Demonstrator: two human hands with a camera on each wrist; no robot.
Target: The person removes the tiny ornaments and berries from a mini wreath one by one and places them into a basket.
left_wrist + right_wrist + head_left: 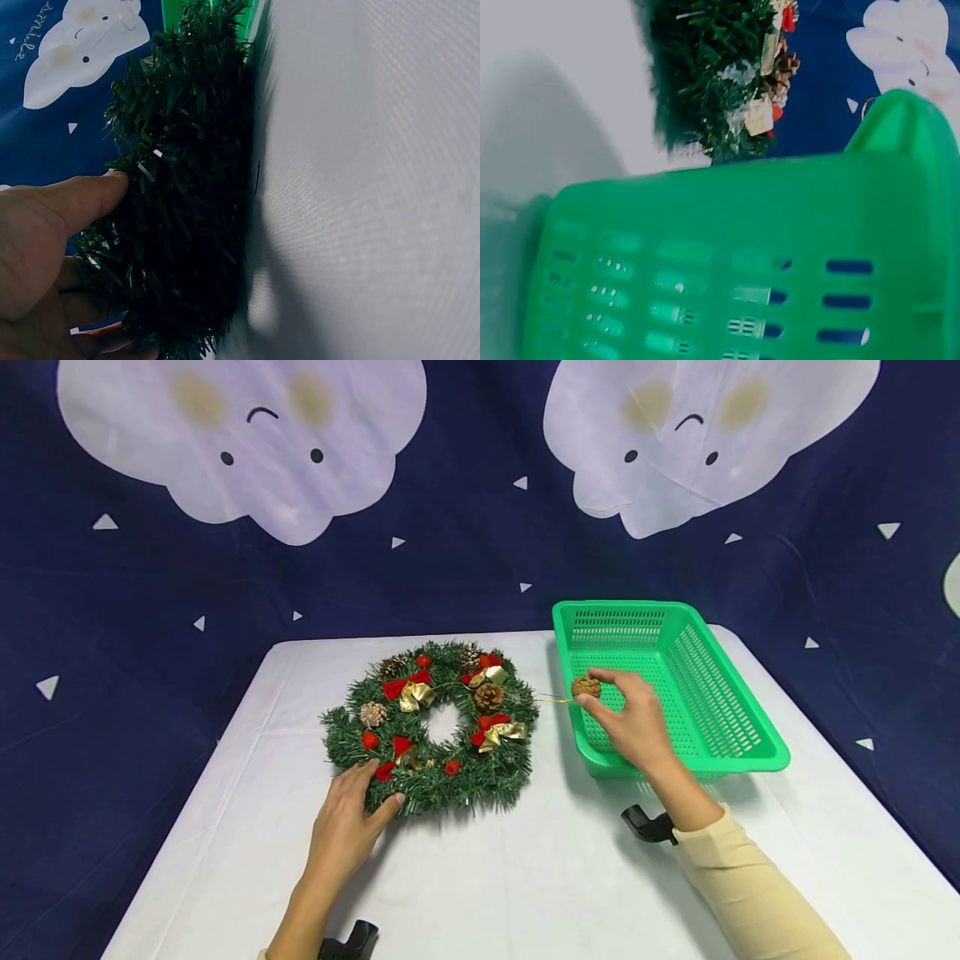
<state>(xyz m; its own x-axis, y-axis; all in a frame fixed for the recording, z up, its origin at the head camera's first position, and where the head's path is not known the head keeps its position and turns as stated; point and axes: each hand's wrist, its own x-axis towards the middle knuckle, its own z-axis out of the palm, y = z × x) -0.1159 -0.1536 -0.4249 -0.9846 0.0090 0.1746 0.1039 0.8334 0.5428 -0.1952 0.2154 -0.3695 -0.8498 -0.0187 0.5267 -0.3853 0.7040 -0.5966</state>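
Observation:
A round green Christmas wreath (468,785) lies on the white table, decorated with red and gold bows, red berries and several pine cones. My left hand (347,817) rests on its front left edge, fingers and thumb spread. The left wrist view shows the thumb (82,199) lying fairly straight against the dark green tinsel. Between thumb and fingertips my right hand (637,718) pinches a small brown pine cone (586,687). A thin gold wire (553,700) runs from the cone's side towards the wreath. The cone overlaps the left rim of the green basket (738,766) in the head view.
The slotted plastic basket stands at the table's right, its near wall (705,217) filling much of the right wrist view. White cloth covers the table (480,893). Behind it hangs a dark blue curtain (465,585) with cloud prints.

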